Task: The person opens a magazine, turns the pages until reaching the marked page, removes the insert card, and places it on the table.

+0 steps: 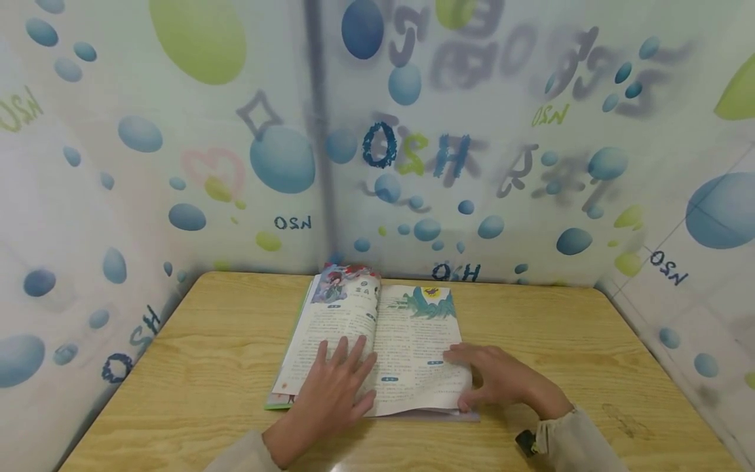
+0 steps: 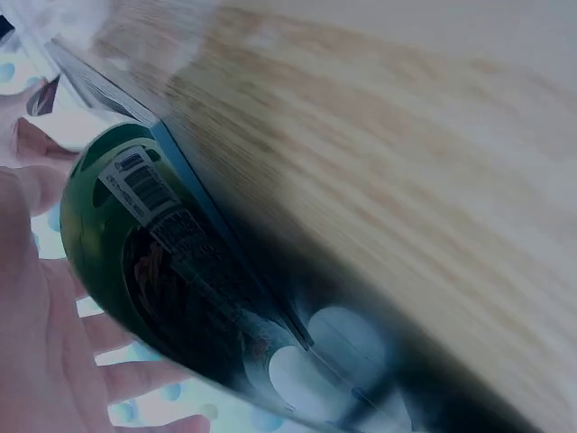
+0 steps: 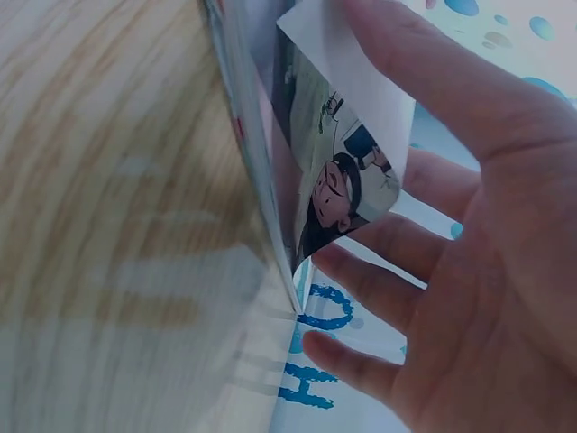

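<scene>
An open magazine (image 1: 401, 334) lies on the wooden table, with printed text and colour pictures on both pages. My left hand (image 1: 336, 387) rests on the lower part of the left page, fingers spread. The left wrist view shows the green back cover (image 2: 99, 207) with a barcode, bowed up off the tabletop beside that hand. At the right edge, my right hand (image 1: 501, 377) has its thumb and fingers around the lower corner of a page (image 3: 347, 185). That page bends upward, and its underside shows a drawn dark-haired figure in the right wrist view.
The light wooden table (image 1: 206, 354) meets a printed curtain (image 1: 354, 216) with blue and green bubbles at its far edge. More printed sheeting hangs at both sides. A small dark object (image 1: 526, 444) is at my right sleeve cuff.
</scene>
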Demonstrator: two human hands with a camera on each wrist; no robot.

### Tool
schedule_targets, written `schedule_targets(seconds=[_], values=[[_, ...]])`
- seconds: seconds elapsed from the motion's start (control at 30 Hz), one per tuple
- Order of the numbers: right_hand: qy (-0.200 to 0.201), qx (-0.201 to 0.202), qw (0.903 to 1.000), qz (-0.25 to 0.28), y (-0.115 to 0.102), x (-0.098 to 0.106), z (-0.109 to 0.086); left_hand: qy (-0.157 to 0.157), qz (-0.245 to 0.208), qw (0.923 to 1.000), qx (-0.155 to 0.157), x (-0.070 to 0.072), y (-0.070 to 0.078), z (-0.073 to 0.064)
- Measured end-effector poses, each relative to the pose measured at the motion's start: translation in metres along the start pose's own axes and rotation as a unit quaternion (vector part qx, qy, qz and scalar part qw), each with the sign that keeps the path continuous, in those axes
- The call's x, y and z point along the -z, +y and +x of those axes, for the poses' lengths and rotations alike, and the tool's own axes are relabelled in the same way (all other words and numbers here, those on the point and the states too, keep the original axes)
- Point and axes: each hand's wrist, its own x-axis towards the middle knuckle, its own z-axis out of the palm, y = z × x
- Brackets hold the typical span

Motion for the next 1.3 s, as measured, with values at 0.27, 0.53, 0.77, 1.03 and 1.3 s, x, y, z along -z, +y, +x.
schedule_targets(seconds=[0.27, 0.53, 0.77, 1.03, 1.3], values=[[0.041, 0.012, 0.9991, -0.006, -0.004, 0.005, 0.003, 0.005, -0.028, 0.9994, -0.02, 0.0, 0.014, 0.011], [0.087, 0.03, 0.9957, -0.014, -0.011, 0.01, 0.002, -0.025, 0.015, 0.9991, -0.03, 0.003, 0.023, 0.017], [0.092, 0.009, 0.9953, 0.027, -0.011, 0.012, -0.005, -0.019, 0.004, 0.9996, -0.019, 0.009, 0.02, 0.018], [0.107, -0.047, 0.9869, 0.112, -0.006, 0.016, -0.009, 0.055, -0.026, 0.997, -0.047, 0.014, 0.015, 0.019], [0.031, -0.055, 0.9975, 0.033, -0.002, 0.003, -0.002, 0.059, -0.006, 0.9925, -0.107, 0.015, 0.01, 0.016]])
